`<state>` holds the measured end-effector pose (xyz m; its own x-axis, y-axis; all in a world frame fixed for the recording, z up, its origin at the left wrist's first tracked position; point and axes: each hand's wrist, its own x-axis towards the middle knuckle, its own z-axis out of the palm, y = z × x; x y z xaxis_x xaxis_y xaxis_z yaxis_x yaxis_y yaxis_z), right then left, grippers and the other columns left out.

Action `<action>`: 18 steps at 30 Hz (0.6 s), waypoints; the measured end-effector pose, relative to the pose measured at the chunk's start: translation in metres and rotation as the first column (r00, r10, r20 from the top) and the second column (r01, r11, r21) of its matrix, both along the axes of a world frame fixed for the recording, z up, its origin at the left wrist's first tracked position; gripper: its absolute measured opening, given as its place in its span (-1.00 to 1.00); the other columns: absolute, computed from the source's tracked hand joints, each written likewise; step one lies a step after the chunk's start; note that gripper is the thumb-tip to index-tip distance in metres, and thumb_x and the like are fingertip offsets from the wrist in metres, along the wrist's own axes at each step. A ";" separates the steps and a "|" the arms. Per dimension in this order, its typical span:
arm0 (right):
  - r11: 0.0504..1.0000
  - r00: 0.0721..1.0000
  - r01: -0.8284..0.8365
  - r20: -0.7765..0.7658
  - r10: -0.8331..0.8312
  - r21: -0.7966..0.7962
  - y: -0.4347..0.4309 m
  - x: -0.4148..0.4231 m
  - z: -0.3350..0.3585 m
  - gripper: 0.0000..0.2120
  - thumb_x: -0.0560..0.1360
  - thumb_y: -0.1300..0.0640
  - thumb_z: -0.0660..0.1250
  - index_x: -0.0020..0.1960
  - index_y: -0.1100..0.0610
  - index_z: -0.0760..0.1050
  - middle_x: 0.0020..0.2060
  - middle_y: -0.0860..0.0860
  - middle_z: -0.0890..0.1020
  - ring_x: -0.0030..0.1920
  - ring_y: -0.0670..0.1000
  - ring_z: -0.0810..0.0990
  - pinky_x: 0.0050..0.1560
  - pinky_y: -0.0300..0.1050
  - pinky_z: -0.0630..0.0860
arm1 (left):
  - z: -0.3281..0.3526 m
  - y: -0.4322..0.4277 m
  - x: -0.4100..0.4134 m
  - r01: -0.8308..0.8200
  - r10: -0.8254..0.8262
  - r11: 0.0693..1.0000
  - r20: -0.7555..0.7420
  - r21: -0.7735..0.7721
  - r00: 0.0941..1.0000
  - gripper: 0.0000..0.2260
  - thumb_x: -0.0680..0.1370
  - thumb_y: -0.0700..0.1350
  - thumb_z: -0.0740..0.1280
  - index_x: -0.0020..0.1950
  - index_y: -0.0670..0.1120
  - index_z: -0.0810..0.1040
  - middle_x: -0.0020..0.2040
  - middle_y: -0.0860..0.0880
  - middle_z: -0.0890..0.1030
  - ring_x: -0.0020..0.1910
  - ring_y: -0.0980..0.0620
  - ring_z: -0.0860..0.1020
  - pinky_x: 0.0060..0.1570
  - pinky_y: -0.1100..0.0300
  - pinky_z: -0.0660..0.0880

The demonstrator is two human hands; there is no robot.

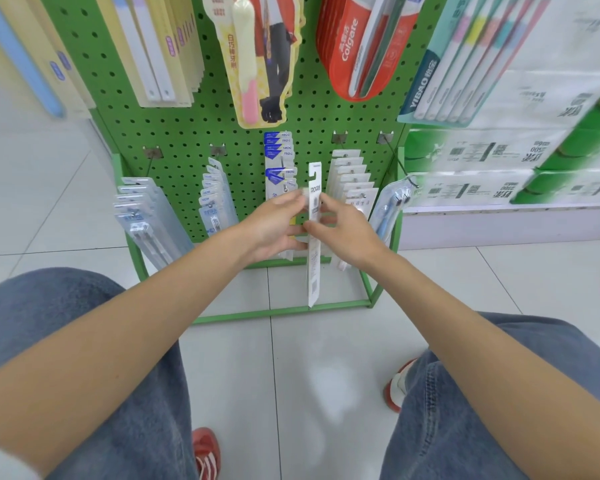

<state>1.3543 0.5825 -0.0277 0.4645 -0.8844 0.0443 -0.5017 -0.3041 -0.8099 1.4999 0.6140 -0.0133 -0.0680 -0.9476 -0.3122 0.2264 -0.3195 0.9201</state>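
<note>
White floor tiles (pixel 66 188) run under a green pegboard rack (pixel 194 140) that fills the upper middle of the frame, hung with rows of toothbrush packs. At the centre, both hands meet on one long, narrow white pack (pixel 314 271) held in front of the rack's lowest row of hooks. Its long axis runs up and down the frame: the end with the hanging slot points up, level with the hooks, and the lower end points down, just above the rack's green base bar (pixel 281 311). The pack is turned so that it looks very slim.

The left hand (pixel 274 226) comes in from the lower left with curled fingers and pinches the pack's upper part between thumb and fingertips. The right hand (pixel 343 230) reaches from the lower right and pinches the pack's middle from the other side.

Just left of the held pack hangs a row of blue-and-white packs (pixel 279 157); just right, a row of white packs (pixel 352 178). Red packs (pixel 354 46) hang at upper right.
</note>
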 end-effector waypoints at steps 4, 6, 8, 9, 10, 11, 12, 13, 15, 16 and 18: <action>0.999 0.999 -0.037 0.016 0.037 0.024 0.000 0.002 -0.003 -0.62 0.55 0.28 0.14 0.30 0.06 0.48 0.02 0.05 0.66 -0.10 0.08 0.60 -0.04 0.01 0.55 | 0.001 0.003 -0.002 -0.012 0.015 1.000 0.130 -0.024 0.991 -0.78 0.70 -0.11 0.12 0.30 0.05 0.46 0.08 0.03 0.59 -0.04 0.04 0.63 0.05 0.02 0.58; 1.000 1.000 0.000 -0.021 -0.001 -0.009 -0.003 0.003 -0.007 -0.69 0.56 0.31 0.09 0.20 0.17 0.52 -0.07 0.17 0.64 -0.17 0.13 0.54 -0.10 0.01 0.51 | 0.000 0.000 0.002 -0.034 0.039 0.999 0.202 -0.024 0.979 -0.66 0.68 -0.09 0.18 0.47 0.08 0.33 0.16 0.02 0.54 0.08 0.00 0.59 0.09 0.04 0.57; 0.998 0.998 0.049 -0.047 -0.050 -0.025 -0.006 0.003 -0.009 -0.74 0.57 0.32 0.11 0.14 0.22 0.53 -0.09 0.23 0.63 -0.18 0.15 0.55 -0.11 0.00 0.51 | 0.000 -0.004 0.009 -0.043 0.047 0.999 0.252 -0.020 0.967 -0.58 0.66 -0.08 0.24 0.51 0.09 0.28 0.24 -0.03 0.51 0.15 -0.03 0.55 0.10 0.08 0.56; 0.997 0.996 0.069 -0.046 -0.070 -0.021 -0.006 0.003 -0.009 -0.76 0.57 0.32 0.13 0.12 0.23 0.53 -0.09 0.22 0.63 -0.16 0.17 0.56 -0.11 -0.01 0.52 | 0.001 -0.005 0.013 -0.053 0.058 0.998 0.274 -0.023 0.960 -0.63 0.65 -0.07 0.26 0.46 0.07 0.35 0.22 -0.04 0.52 0.14 -0.03 0.53 0.11 0.09 0.55; 0.996 0.995 0.089 -0.046 -0.089 -0.013 -0.008 0.003 -0.009 -0.78 0.57 0.32 0.15 0.10 0.24 0.53 -0.11 0.18 0.63 -0.16 0.15 0.55 -0.13 -0.05 0.50 | 0.002 -0.007 0.017 -0.070 0.076 0.997 0.292 -0.030 0.953 -0.72 0.64 -0.07 0.27 0.36 0.06 0.44 0.16 -0.05 0.54 0.11 -0.01 0.52 0.12 0.10 0.54; 0.995 0.994 0.100 -0.049 -0.101 -0.012 -0.008 0.002 -0.008 -0.80 0.57 0.32 0.15 0.07 0.25 0.53 -0.16 0.14 0.60 -0.20 0.10 0.51 -0.18 -0.10 0.45 | 0.004 -0.009 0.020 -0.086 0.094 0.995 0.301 -0.041 0.949 -0.83 0.64 -0.08 0.28 0.23 0.05 0.49 0.10 -0.05 0.55 0.07 0.01 0.52 0.13 0.11 0.54; 0.994 0.993 0.109 -0.053 -0.109 -0.014 -0.009 0.002 -0.007 -0.83 0.57 0.32 0.16 0.04 0.25 0.52 -0.22 0.09 0.55 -0.24 0.04 0.45 -0.24 -0.14 0.39 | 0.005 -0.010 0.022 -0.096 0.107 0.994 0.306 -0.053 0.946 -0.90 0.64 -0.09 0.28 0.14 0.04 0.51 0.08 -0.05 0.55 0.03 0.03 0.52 0.12 0.13 0.54; 0.993 0.992 0.116 -0.057 -0.116 -0.019 -0.008 0.001 -0.005 -0.86 0.57 0.31 0.17 0.00 0.25 0.51 -0.26 0.03 0.50 -0.27 0.00 0.41 -0.29 -0.21 0.34 | 0.006 -0.010 0.023 -0.097 0.114 0.993 0.310 -0.069 0.944 -0.93 0.64 -0.11 0.27 0.10 0.02 0.51 0.08 -0.06 0.54 0.01 0.05 0.52 0.09 0.15 0.54; 0.992 0.990 0.127 -0.058 -0.128 -0.027 -0.007 0.001 -0.004 -0.89 0.56 0.30 0.19 -0.07 0.23 0.48 -0.31 -0.03 0.45 -0.31 -0.05 0.38 -0.34 -0.27 0.31 | 0.005 -0.012 0.025 -0.092 0.121 0.991 0.338 -0.099 0.934 -0.92 0.64 -0.13 0.28 0.13 -0.03 0.50 0.08 -0.07 0.54 0.00 0.07 0.53 0.06 0.17 0.54; 0.991 0.990 0.129 -0.058 -0.131 -0.026 -0.008 0.000 -0.005 -0.90 0.56 0.30 0.19 -0.08 0.24 0.48 -0.31 -0.02 0.45 -0.32 -0.05 0.38 -0.32 -0.24 0.32 | 0.004 -0.013 0.025 -0.094 0.127 0.990 0.357 -0.110 0.925 -0.91 0.63 -0.13 0.29 0.14 -0.05 0.49 0.07 -0.08 0.55 0.00 0.06 0.54 0.08 0.16 0.54; 0.993 0.991 0.116 -0.059 -0.117 -0.015 -0.008 0.001 -0.004 -0.89 0.56 0.30 0.19 -0.04 0.29 0.49 -0.27 0.08 0.50 -0.30 -0.02 0.39 -0.26 -0.13 0.34 | 0.004 -0.012 0.024 -0.096 0.144 0.986 0.387 -0.140 0.911 -0.91 0.63 -0.14 0.30 0.12 -0.08 0.49 0.04 -0.08 0.58 0.01 0.04 0.56 0.10 0.13 0.54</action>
